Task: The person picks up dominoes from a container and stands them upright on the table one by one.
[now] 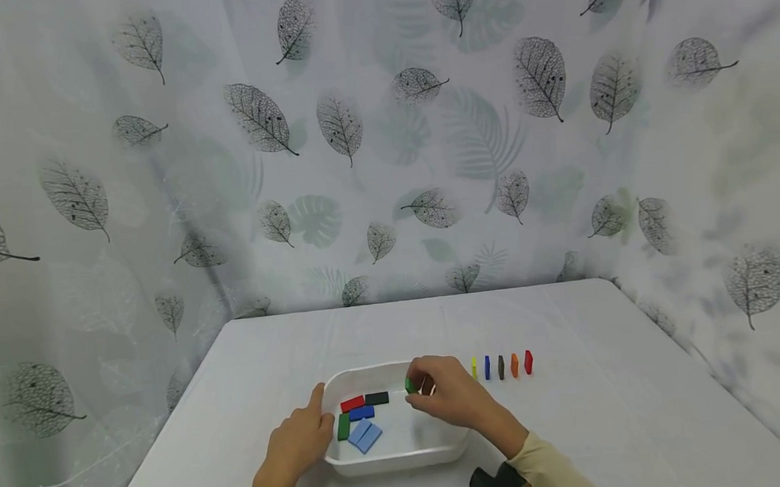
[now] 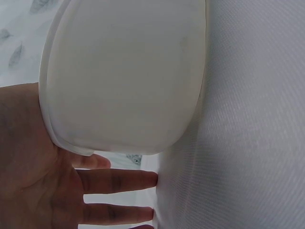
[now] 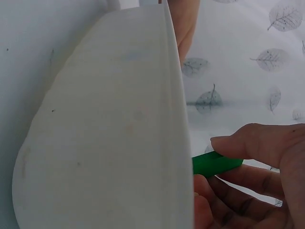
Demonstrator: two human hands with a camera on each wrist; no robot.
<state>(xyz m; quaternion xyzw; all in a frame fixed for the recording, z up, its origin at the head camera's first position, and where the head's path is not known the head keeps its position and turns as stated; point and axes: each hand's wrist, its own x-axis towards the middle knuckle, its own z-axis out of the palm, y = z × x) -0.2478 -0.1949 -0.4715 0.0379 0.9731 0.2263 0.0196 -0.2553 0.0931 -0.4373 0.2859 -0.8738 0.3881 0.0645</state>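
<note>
My right hand [image 1: 449, 392] pinches a green domino [image 3: 217, 163] between thumb and fingers, over the back right part of a white tray [image 1: 403, 462]. In the right wrist view the tray wall hides one end of that domino. My left hand [image 1: 300, 437] rests against the tray's left end, its fingers [image 2: 116, 181] straight. Inside the tray lie a red domino [image 1: 353, 404], a black domino [image 1: 376, 398], a blue domino [image 1: 362, 413], another green domino [image 1: 344, 426] and two light blue dominoes [image 1: 370, 438], one overlapping the other.
Right of the tray, several dominoes stand upright in a row on the white table [image 1: 615, 423]: yellow [image 1: 474, 368], blue [image 1: 488, 368], grey [image 1: 501, 368], orange [image 1: 514, 365] and red [image 1: 528, 362]. A black strap or device [image 1: 498, 483] sits at the right wrist. Leaf-patterned curtains [image 1: 385, 162] surround the table.
</note>
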